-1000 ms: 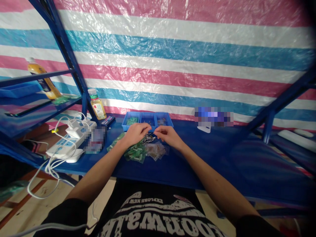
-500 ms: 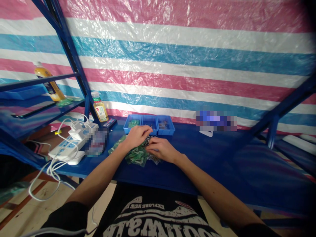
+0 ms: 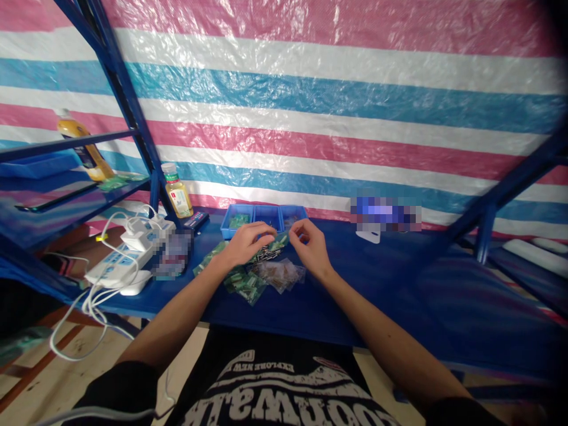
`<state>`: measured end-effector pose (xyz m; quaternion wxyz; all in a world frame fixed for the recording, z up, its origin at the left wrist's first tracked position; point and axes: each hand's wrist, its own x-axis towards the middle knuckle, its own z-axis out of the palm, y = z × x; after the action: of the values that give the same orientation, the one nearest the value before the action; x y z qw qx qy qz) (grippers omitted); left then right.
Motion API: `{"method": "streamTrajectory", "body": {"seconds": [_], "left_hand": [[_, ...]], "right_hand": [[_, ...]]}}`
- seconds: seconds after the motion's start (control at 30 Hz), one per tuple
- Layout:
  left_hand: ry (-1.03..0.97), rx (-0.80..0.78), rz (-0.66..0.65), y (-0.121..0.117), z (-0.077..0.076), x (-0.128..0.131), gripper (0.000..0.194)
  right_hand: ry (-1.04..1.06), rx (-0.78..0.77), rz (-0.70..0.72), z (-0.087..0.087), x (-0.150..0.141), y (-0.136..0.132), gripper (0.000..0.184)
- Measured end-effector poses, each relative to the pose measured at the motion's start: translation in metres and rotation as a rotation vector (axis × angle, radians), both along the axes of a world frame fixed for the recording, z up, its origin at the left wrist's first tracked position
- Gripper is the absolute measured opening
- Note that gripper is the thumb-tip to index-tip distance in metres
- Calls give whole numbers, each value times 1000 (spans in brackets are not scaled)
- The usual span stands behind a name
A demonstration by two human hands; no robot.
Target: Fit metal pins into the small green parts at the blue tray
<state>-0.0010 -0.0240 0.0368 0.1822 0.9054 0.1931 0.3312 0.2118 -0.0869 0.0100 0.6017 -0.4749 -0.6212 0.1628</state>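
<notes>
Head view: left hand (image 3: 244, 244), right hand (image 3: 312, 245), fingers (image 3: 303, 227) pinched, perhaps empty.

I've got the left hand (image 3: 245, 244) curled just above a small heap of dark metal pins (image 3: 268, 253), and the right hand (image 3: 310, 247) bringing its fingertips together beside a green packet (image 3: 280, 239), though I can't tell whether either is gripping anything. Just below them on the blue bench (image 3: 355, 296) lie more green packets (image 3: 246, 285) and clear plastic bags (image 3: 279, 275). Behind sits a blue three-compartment tray (image 3: 264, 218), with a plastic drink bottle (image 3: 177, 192) and a white power strip (image 3: 118, 263) off to the left.
</notes>
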Motion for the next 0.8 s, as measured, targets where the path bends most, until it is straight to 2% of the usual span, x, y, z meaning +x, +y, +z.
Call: {"method": "streamTrajectory", "body": {"seconds": [0.07,0.27,0.5,0.67,0.8], "left_hand": [[48,58,35,0,-2,1,45],[109,171,119,6,-13,5,39],[83,157,101,9,-14,3,33],[86,153,109,8,-13,3,34],[82,123,82,8,-12,2,34]], "right_hand": [[74,-45,9,-1,2,3,12],[192,-128,168,-3,-1,5,20],[-167,-61,193,-12,0,8,20],[-202,-29,148,-15,4,10,21],[-189,-69,154,-16,4,11,22]]}}
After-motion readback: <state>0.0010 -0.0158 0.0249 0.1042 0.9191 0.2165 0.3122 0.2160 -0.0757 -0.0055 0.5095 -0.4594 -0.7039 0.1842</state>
